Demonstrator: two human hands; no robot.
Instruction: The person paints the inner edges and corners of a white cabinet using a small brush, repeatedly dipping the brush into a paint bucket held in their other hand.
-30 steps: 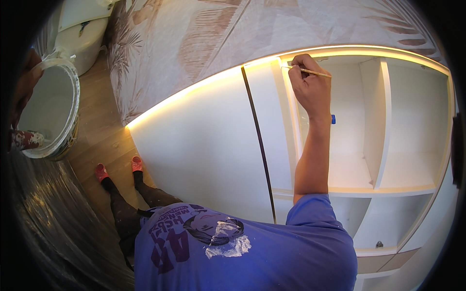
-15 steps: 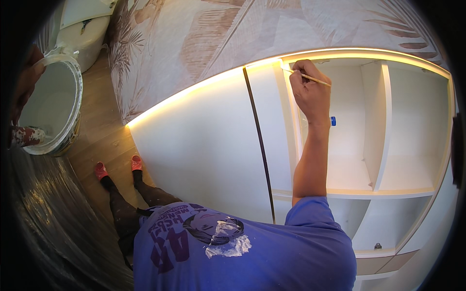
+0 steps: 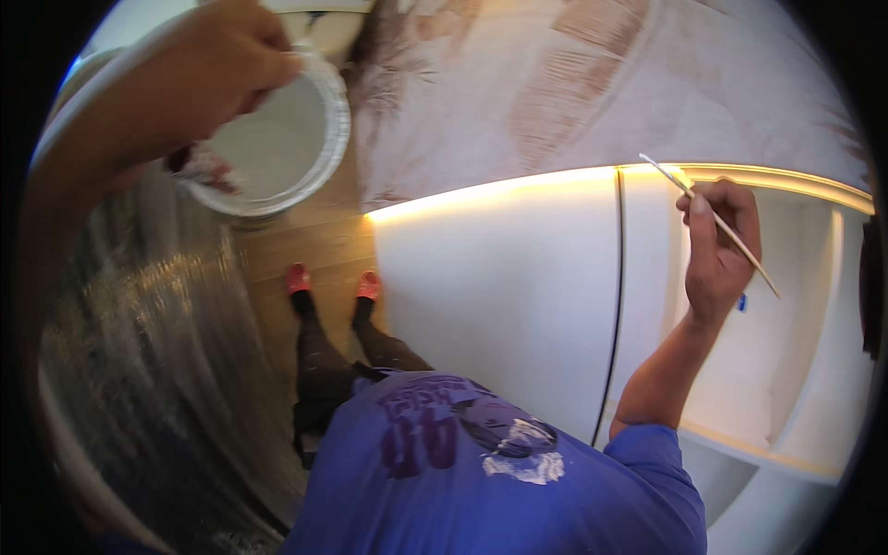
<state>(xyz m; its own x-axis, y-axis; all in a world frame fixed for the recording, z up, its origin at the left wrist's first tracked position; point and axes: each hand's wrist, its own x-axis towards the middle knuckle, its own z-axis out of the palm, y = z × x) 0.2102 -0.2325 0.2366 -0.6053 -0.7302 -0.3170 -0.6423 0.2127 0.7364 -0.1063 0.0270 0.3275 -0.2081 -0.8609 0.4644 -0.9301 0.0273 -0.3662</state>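
Brush (image 3: 758,269), thin, with pale wooden handle: in the right hand (image 3: 720,248), pinched between thumb and fingers, at upper right, before the top corner of the cabinet. Tip up and to the left, white-coated, over the lower edge of the wall; whether it touches is not clear. Handle end slants down past the hand, to the right. Left hand (image 3: 242,51), upper left: fingers curled at the bucket's near rim; whether it grips rim, handle or something else cannot be told. Bucket (image 3: 341,120), white, round: mouth toward the viewer, pale inside. One red object (image 3: 208,168), smeared white, blurred, lies at the bucket's lower left rim, below the hand. Wall (image 3: 573,102), pale, with brown leaf patterns. Light strip (image 3: 518,188), yellow, glowing along the cabinet's top edge. Cabinet (image 3: 490,287), white: smooth panel at left, dark upright gap, open compartments at right. Blue item (image 3: 742,302), small, just beside the right wrist. Shirt (image 3: 435,509), blue, dark print, white smear on the front. Shoes (image 3: 368,285), red, a pair, on the brown floor (image 3: 277,245). Plastic sheet (image 3: 157,351), dark and shiny, at left.
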